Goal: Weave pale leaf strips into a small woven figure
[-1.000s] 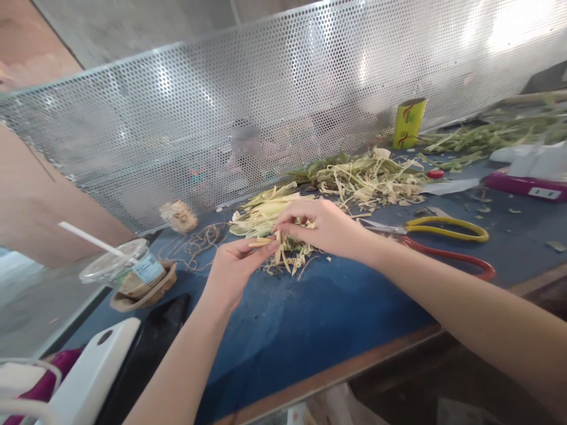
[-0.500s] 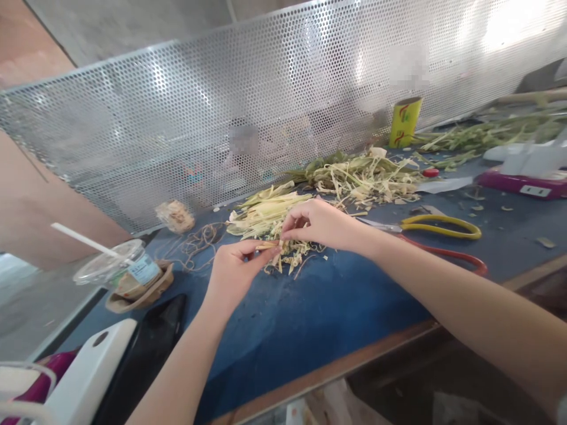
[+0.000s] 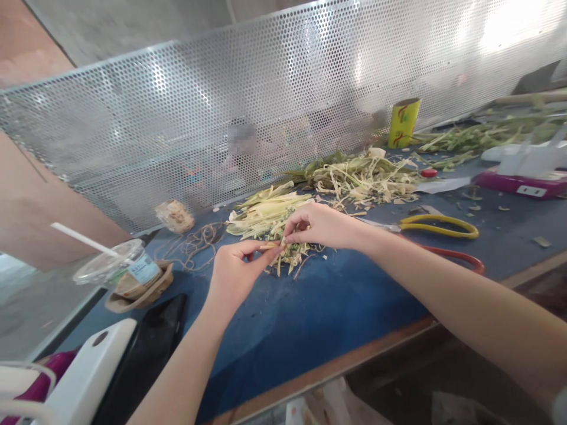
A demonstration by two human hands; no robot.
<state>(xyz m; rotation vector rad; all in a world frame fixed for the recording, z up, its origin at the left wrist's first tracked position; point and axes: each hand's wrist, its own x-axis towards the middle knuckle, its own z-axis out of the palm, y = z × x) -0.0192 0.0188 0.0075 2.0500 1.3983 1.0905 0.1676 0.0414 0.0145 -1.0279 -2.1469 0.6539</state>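
My left hand (image 3: pixel 234 271) pinches a short pale plant strip (image 3: pixel 268 246) between thumb and fingers, just above the blue table (image 3: pixel 319 319). My right hand (image 3: pixel 321 225) meets it from the right, fingertips closed on the same strip's end. Under both hands lies a small heap of cut yellow-green trimmings (image 3: pixel 290 255). Behind them sits a bundle of long pale green leaves (image 3: pixel 266 212).
Yellow and red scissors (image 3: pixel 438 227) lie right of my right arm. A larger pile of shredded leaves (image 3: pixel 363 177) and a yellow can (image 3: pixel 403 123) stand by the perforated metal screen (image 3: pixel 221 118). A lidded cup with straw (image 3: pixel 117 268), twine (image 3: pixel 199 239) and a black phone (image 3: pixel 150 348) are left.
My hands have drawn closer together over the trimmings, and my right fingertips now pinch the strip that my left hand holds. The view shifted slightly.
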